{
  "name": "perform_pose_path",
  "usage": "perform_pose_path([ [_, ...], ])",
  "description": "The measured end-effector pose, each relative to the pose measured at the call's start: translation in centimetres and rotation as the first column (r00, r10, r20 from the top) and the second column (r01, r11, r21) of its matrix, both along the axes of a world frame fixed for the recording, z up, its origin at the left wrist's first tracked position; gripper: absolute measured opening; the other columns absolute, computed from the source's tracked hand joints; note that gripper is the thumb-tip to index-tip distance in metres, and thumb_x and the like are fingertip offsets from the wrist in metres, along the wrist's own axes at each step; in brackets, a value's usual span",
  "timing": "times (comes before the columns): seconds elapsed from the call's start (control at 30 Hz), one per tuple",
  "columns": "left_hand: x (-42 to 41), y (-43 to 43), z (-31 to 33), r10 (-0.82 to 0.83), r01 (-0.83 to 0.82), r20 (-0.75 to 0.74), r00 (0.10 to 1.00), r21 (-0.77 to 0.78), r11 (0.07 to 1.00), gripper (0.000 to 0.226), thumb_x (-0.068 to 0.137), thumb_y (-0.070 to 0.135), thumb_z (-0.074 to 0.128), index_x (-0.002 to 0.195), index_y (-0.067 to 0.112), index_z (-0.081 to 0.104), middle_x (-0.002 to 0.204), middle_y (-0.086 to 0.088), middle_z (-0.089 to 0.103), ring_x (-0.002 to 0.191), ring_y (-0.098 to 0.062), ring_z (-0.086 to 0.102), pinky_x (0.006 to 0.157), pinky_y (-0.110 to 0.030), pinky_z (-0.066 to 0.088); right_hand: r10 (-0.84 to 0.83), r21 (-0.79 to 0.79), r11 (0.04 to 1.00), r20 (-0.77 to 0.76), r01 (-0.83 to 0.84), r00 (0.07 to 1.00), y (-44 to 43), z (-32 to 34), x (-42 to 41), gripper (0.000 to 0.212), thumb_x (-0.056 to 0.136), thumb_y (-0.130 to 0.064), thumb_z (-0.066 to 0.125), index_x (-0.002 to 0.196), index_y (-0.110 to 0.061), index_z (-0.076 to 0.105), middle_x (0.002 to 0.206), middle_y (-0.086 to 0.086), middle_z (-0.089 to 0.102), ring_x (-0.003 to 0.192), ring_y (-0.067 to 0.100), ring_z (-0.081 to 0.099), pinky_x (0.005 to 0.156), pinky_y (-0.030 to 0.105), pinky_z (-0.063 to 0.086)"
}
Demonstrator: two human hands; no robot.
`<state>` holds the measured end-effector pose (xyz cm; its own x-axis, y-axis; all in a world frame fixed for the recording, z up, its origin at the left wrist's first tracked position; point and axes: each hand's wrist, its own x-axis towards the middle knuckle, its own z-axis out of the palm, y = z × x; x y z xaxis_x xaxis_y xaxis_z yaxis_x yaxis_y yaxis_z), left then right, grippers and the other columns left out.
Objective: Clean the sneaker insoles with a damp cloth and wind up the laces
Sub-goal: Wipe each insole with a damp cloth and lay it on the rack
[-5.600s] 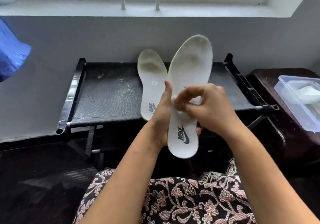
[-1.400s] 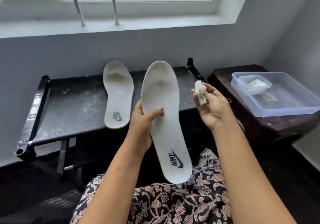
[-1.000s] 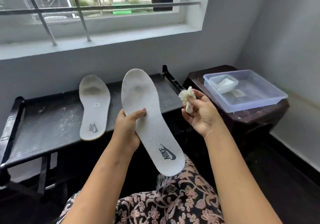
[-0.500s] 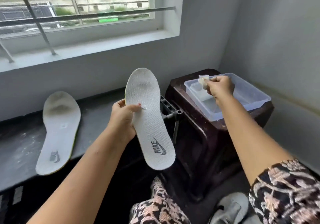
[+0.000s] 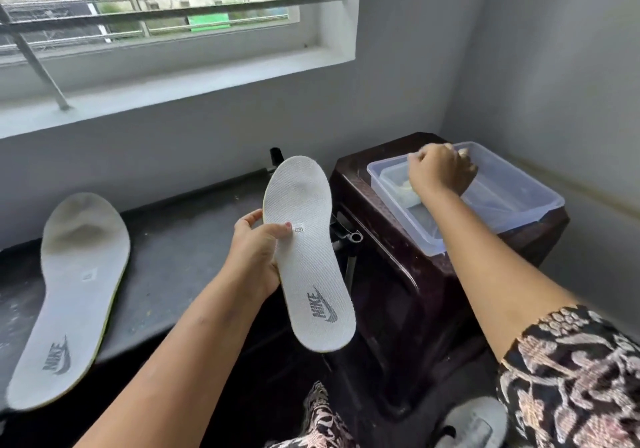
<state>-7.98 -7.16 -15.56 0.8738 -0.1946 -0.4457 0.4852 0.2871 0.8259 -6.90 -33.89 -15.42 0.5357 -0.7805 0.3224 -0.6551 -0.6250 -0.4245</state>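
Note:
My left hand (image 5: 258, 253) grips a white Nike insole (image 5: 308, 250) by its left edge, thumb on top, holding it up at the centre with the heel toward me. A second, dirtier insole (image 5: 76, 291) lies flat on the black bench (image 5: 180, 239) at the left. My right hand (image 5: 440, 170) reaches over a clear plastic tub (image 5: 550, 201) at the right. Its fingers are curled, and a bit of the white cloth (image 5: 463, 152) shows at the fingertips. The rest of the cloth is hidden by the hand.
The tub sits on a dark brown stool (image 5: 398, 274) in the room's corner and holds a smaller clear container (image 5: 394, 177). Part of a grey sneaker (image 5: 474, 423) shows on the floor at the bottom right. A barred window with a ledge runs above the bench.
My view has turned right. My right hand left the held insole and carried the cloth across to the tub, now lower over it. My left hand keeps holding the insole.

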Motion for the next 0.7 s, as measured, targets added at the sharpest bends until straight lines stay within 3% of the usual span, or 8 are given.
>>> perform_pose_path([
  [0.07, 0.2, 0.0, 0.0, -0.004, 0.004, 0.006, 1.000, -0.011, 1.000, 0.055, 0.084, -0.012, 0.053, 0.132, 0.012, 0.043, 0.120, -0.013, 0.059, 0.082, -0.025, 0.064, 0.045, -0.032, 0.054, 0.140, 0.171, 0.973, 0.105, -0.156, 0.985, 2.7, 1.2, -0.1, 0.025, 0.085, -0.035, 0.056, 0.085, -0.016, 0.072, 0.102, 0.008, 0.071, 0.101, 0.030, 0.060, 0.087, 0.037, 0.048],
  [0.1, 0.2, 0.1, 0.0, -0.002, 0.002, 0.009, 1.000, -0.016, 1.000, 0.055, 0.084, -0.012, 0.053, 0.132, 0.012, 0.043, 0.120, -0.013, 0.059, 0.082, -0.025, 0.064, 0.045, -0.032, 0.054, 0.235, 0.343, 0.897, 0.167, -0.280, 0.958, 4.4, 1.9, -0.2, 0.029, 0.083, -0.037, 0.058, 0.080, -0.012, 0.071, 0.092, 0.009, 0.072, 0.088, 0.025, 0.066, 0.077, 0.032, 0.053],
  [0.17, 0.3, 0.4, 0.2, 0.013, -0.012, 0.019, 1.000, -0.013, 1.000, 0.055, 0.084, -0.012, 0.053, 0.132, 0.013, 0.043, 0.120, -0.013, 0.059, 0.081, -0.024, 0.064, 0.047, -0.032, 0.054, 0.370, 0.661, 0.622, 0.225, -0.420, 0.901, 8.3, 3.2, -1.0, 0.041, 0.086, -0.046, 0.057, 0.085, -0.007, 0.070, 0.080, 0.005, 0.071, 0.058, 0.011, 0.063, 0.053, 0.021, 0.048],
  [0.2, 0.4, 0.6, 0.4, 0.025, -0.024, 0.024, 0.999, -0.013, 1.000, 0.055, 0.084, -0.011, 0.052, 0.133, 0.013, 0.042, 0.120, -0.013, 0.059, 0.081, -0.024, 0.064, 0.050, -0.034, 0.054, 0.433, 0.736, 0.532, 0.189, -0.419, 0.881, 9.9, 3.6, -1.6, 0.042, 0.088, -0.048, 0.056, 0.091, -0.009, 0.070, 0.079, 0.002, 0.070, 0.052, 0.008, 0.057, 0.049, 0.019, 0.041],
  [0.27, 0.5, 1.5, 0.8, 0.058, -0.057, 0.036, 0.998, -0.036, 0.998, 0.055, 0.085, -0.012, 0.050, 0.133, 0.014, 0.042, 0.120, -0.013, 0.059, 0.081, -0.024, 0.063, 0.055, -0.036, 0.056, 0.519, 0.787, 0.440, 0.170, -0.432, 0.838, 12.5, 3.6, -2.5, 0.035, 0.089, -0.044, 0.059, 0.100, -0.011, 0.068, 0.082, 0.001, 0.068, 0.055, 0.007, 0.052, 0.051, 0.018, 0.034],
  [0.37, 0.5, 3.5, 1.7, 0.089, -0.086, 0.077, 0.993, -0.046, 0.995, 0.055, 0.086, -0.013, 0.047, 0.134, 0.013, 0.040, 0.115, -0.011, 0.058, 0.080, -0.023, 0.063, 0.044, -0.030, 0.054, 0.574, 0.824, 0.266, 0.282, -0.500, 0.769, 15.3, 3.2, -3.4, 0.025, 0.088, -0.023, 0.065, 0.111, -0.013, 0.066, 0.084, -0.005, 0.069, 0.055, 0.002, 0.058, 0.046, 0.012, 0.038],
  [0.53, 1.2, 8.9, 2.4, 0.105, -0.105, 0.142, 0.984, -0.006, 0.994, 0.051, 0.087, -0.012, 0.047, 0.133, 0.010, 0.043, 0.121, -0.014, 0.059, 0.089, -0.024, 0.064, 0.052, -0.031, 0.054, 0.582, 0.815, 0.208, 0.342, -0.542, 0.737, 20.2, 3.5, -2.9, 0.050, 0.085, -0.011, 0.068, 0.133, -0.013, 0.052, 0.101, -0.002, 0.071, 0.062, 0.001, 0.064, 0.053, 0.015, 0.048],
  [0.7, 0.8, 16.7, 3.3, 0.196, -0.196, 0.149, 0.969, -0.012, 0.980, 0.028, 0.090, -0.010, 0.043, 0.107, 0.007, 0.057, 0.093, -0.011, 0.066, 0.074, -0.018, 0.064, 0.047, -0.019, 0.052, 0.592, 0.805, 0.120, 0.412, -0.581, 0.693, 27.2, 4.2, -1.2, 0.045, 0.083, -0.002, 0.069, 0.125, -0.008, 0.055, 0.085, 0.000, 0.068, 0.052, 0.003, 0.060, 0.049, 0.014, 0.048],
])
